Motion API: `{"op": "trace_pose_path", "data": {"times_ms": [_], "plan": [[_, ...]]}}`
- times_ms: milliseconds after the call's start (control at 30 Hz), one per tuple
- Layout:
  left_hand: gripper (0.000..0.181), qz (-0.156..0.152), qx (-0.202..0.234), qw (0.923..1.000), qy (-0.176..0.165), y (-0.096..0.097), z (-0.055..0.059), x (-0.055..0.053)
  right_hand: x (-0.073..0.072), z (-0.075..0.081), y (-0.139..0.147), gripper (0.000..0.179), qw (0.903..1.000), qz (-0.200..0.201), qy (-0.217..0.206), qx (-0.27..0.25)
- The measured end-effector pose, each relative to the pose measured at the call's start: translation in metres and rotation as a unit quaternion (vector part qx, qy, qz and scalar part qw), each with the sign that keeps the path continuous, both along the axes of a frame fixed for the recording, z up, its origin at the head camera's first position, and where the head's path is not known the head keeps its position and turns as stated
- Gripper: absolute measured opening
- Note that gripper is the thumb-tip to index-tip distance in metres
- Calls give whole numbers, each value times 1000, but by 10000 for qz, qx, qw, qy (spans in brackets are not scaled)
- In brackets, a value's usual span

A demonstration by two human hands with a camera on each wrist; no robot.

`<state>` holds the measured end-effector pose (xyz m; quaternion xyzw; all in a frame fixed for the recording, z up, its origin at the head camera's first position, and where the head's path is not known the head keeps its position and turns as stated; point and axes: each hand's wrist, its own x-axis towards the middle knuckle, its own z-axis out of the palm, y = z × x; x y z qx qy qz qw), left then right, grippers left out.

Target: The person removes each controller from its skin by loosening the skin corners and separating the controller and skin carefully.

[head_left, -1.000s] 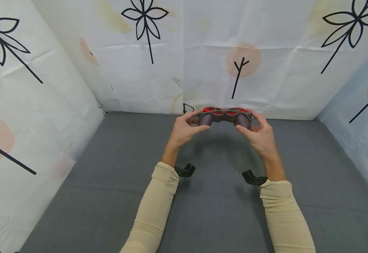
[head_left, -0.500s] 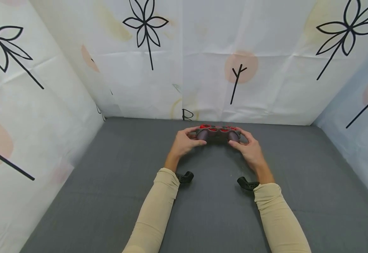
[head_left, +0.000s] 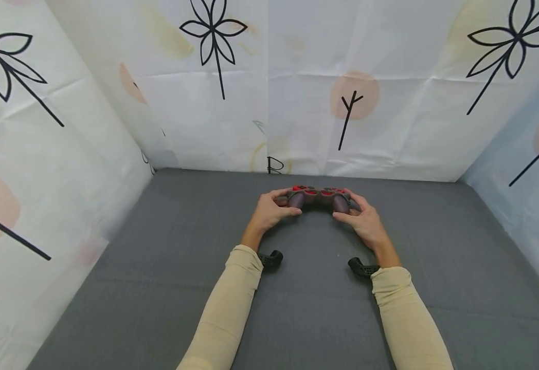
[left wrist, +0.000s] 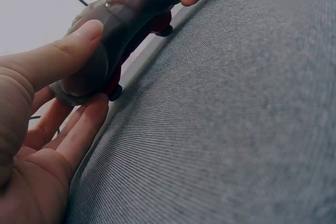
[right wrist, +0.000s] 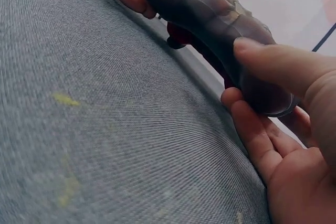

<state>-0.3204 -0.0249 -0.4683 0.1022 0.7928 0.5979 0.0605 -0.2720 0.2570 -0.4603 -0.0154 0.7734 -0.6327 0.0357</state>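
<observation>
A game controller (head_left: 318, 196) with a red face and a dark grey, smoky cover is held between both hands near the back of the grey table. My left hand (head_left: 271, 210) grips its left handle, thumb on the near side and fingers around the outer end. On the other handle, my right hand (head_left: 361, 218) has a matching grip. In the left wrist view, the thumb (left wrist: 79, 45) presses the dark cover, and black stick tops (left wrist: 115, 93) show along the underside. The right wrist view shows the controller (right wrist: 210, 19) close over the cloth, its far end partly hidden by fingers.
Grey cloth (head_left: 204, 318) covers the table, with yellow marks (right wrist: 65, 99) on it in the right wrist view. White printed sheets (head_left: 297, 123) wall the back and both sides. Black wrist mounts (head_left: 271, 258) sit on the forearms.
Both hands have lowered the controller toward the table and slightly left since a second ago. Over the last half second it has barely moved, and the grips are the same.
</observation>
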Motion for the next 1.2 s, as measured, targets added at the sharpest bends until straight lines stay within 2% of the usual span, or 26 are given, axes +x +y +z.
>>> {"op": "trace_pose_path", "data": {"times_ms": [200, 467, 667, 767, 933, 1200], "plan": [[72, -46, -27, 10000, 53, -1, -2, -1, 1, 0, -2, 85, 9996, -149, 61, 231], [65, 275, -407, 9985, 227, 0, 1, 1, 3, -1, -2, 81, 9956, -545, 167, 748], [60, 290, -564, 9972, 394, -6, 3, 1, 6, 2, 5, 83, 9976, -236, 80, 652], [57, 191, -609, 9969, 469, -9, 3, 0, 5, 2, 9, 84, 9979, -51, -23, 651], [61, -8, -725, 9966, 389, -11, 2, 1, 3, 1, 11, 83, 9962, 53, -142, 863], [63, -484, -1200, 9907, 421, -12, 4, 2, 4, 1, 17, 82, 9950, 357, -167, 920]]}}
